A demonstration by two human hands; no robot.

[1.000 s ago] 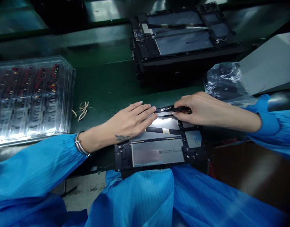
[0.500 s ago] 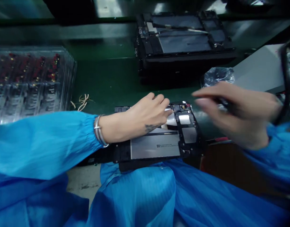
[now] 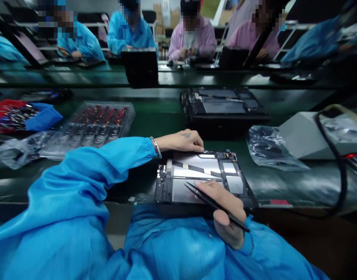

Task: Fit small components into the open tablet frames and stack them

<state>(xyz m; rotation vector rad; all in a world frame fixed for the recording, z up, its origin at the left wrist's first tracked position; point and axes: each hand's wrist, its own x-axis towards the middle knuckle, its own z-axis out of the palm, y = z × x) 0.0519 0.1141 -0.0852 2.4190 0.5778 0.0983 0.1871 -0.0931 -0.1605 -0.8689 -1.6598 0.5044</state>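
Note:
An opened tablet [image 3: 178, 188] lies in front of me at the bench edge, its silver battery, dark strips and circuit board showing. At its far edge rests my left hand [image 3: 185, 140], fingers curled down and closed against the rim; the fingertips are partly hidden. Black tweezers [image 3: 215, 205] lie across my right hand [image 3: 229, 206], held between thumb and fingers. Their tips point up and left over the battery. The right fingertips are above or on the battery; I cannot tell whether they touch.
Behind the tablet sits a stack of similar opened tablets [image 3: 225, 118]. Clear trays of small parts [image 3: 99, 120] and a red-and-blue bin [image 3: 44, 116] stand left. Right are a plastic bag [image 3: 271, 149], a grey box [image 3: 300, 132] and a black cable [image 3: 343, 179]. Several co-workers sit opposite.
My view has tilted up. My left hand has gone from over the tablet's middle to its far edge. My right hand has come from the right to over the tablet, tweezers now plainly visible.

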